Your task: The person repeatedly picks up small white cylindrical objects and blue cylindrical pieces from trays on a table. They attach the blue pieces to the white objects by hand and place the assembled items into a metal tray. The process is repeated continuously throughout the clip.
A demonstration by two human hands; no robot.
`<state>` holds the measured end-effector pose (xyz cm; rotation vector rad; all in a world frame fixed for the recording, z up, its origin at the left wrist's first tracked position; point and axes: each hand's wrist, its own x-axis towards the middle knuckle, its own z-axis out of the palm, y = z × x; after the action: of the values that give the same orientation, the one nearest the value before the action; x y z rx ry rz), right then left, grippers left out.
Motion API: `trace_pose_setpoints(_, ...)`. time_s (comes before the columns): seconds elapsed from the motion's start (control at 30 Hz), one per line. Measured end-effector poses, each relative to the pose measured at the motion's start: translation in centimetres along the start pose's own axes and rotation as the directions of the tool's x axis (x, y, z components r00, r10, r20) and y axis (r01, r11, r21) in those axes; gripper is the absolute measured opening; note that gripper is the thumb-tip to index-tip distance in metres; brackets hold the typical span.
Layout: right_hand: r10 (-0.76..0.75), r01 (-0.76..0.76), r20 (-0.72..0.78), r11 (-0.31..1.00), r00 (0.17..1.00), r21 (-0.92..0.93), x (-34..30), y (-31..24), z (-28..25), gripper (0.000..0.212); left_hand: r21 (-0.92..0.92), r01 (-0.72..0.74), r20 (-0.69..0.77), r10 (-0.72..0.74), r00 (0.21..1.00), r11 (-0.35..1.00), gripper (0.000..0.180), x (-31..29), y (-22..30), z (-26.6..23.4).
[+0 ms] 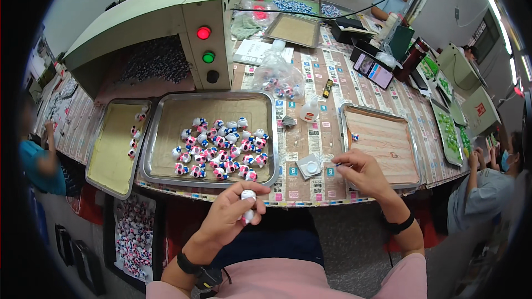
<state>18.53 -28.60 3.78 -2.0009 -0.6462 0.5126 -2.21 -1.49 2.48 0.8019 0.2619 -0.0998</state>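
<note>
Between the fingers of my left hand (228,215), near the table's front edge, is a small white figurine (248,195) with a little pink on it; my fingers partly cover it. My right hand (360,173) pinches a tiny dark piece (336,164), too small to name, just right of a white square dish (308,166). Beyond my left hand lies a metal tray (149,158) holding many pink, white and blue figurines (221,147). A paper-lined tray (385,155) sits beyond my right hand, with one small coloured piece (355,137) at its left side.
A white squeeze bottle (310,111), a grey lump (288,122) and a plastic bag of figurines (280,80) stand behind the dish. A conveyor machine (216,27) rises at the left. A yellow-lined tray (113,149) overhangs the edge. A phone (373,71) leans at the back right. Other people sit around.
</note>
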Motion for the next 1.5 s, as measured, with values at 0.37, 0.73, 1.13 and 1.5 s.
trace_pose_setpoints(0.37,-0.289,0.279,0.017,0.905,0.957,-0.322,1.8,-0.7,3.7,0.019,-0.411,0.173,-0.017,-0.197,0.980,0.895,0.041,-0.3,-2.4,0.8)
trace_pose_setpoints(0.73,-0.391,0.364,0.065,0.768,0.918,-0.527,2.5,-1.1,4.9,0.011,-0.458,0.164,0.060,-0.154,0.986,0.874,0.029,-0.6,-4.6,-0.3)
trace_pose_setpoints(1.13,-0.421,0.380,0.029,0.787,0.907,-0.486,2.1,-1.0,4.9,0.012,-0.466,0.214,0.135,-0.170,0.976,0.859,0.030,-0.3,-4.7,0.0)
trace_pose_setpoints(1.5,-0.163,0.157,0.068,0.984,0.984,0.088,-2.5,-4.7,5.7,0.021,-0.479,0.216,0.136,-0.171,0.976,0.851,0.028,-0.1,-5.7,0.1)
